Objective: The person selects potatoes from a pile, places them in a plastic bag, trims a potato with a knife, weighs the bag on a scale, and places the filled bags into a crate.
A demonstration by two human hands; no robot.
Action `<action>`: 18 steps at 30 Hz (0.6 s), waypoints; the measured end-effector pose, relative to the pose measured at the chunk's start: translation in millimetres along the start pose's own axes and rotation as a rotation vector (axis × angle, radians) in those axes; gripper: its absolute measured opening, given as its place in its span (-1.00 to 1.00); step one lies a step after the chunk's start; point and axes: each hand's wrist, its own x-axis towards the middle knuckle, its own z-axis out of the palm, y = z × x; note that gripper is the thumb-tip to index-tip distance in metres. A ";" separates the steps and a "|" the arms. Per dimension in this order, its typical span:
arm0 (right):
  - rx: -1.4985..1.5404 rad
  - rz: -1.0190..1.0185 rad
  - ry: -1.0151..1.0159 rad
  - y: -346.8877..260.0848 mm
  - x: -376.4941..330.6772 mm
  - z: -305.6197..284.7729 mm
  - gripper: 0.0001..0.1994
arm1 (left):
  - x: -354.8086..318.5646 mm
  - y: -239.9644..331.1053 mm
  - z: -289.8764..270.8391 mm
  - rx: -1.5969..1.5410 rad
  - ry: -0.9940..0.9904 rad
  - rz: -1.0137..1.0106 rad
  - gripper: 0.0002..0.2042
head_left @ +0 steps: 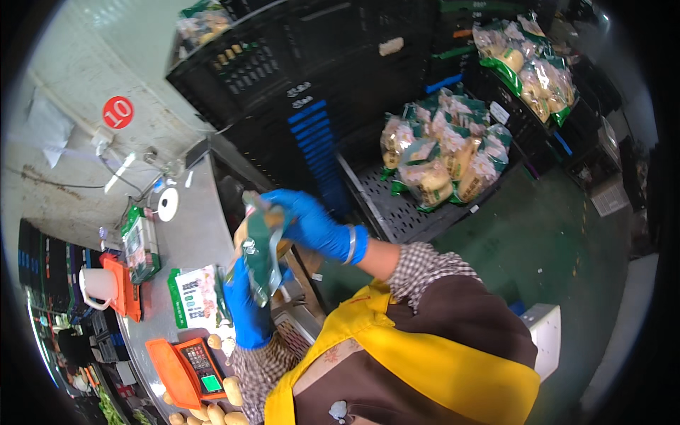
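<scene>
In front of my chest, both blue-gloved hands hold a clear and green plastic bag (263, 244) with pale yellowish produce partly visible inside. My right hand (306, 221) is closed around its upper right side. My left hand (248, 308) grips it from below, with its fingers partly hidden by the plastic. On the metal table (205, 234) to the left, flat printed bags (200, 299) lie close to my left hand. Loose potatoes (232, 391) are gathered by the near edge, beside an orange scale (202, 365) with a keypad and a lit green display.
Ahead to the right, a black crate (379, 202) carries several filled potato bags (443, 152). More filled bags (531, 71) sit farther right. Tall black crates (283, 78) are stacked ahead. A white jug (99, 287) and a packet stack (140, 244) stand at the left.
</scene>
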 end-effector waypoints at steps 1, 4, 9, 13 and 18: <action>-0.173 -0.047 0.084 -11.8 -8.4 -30.8 -0.72 | 12.4 -8.6 36.1 -0.042 -0.038 -0.082 -0.47; -0.299 -0.036 0.366 -32.7 -37.2 -102.2 -0.80 | 42.2 -38.5 67.5 -0.037 -0.735 -0.357 -0.21; -0.637 0.312 0.780 -59.3 -143.8 -266.3 -0.84 | 80.6 -107.1 144.6 0.425 -0.555 -0.444 -0.55; -0.813 0.537 0.729 -60.6 -190.8 -334.0 -0.80 | 115.3 -156.9 170.7 0.510 -0.568 -0.457 -0.66; -0.724 0.664 0.527 -10.4 -234.3 -409.6 -0.66 | 126.4 -185.5 194.4 0.435 -0.588 -0.491 -0.70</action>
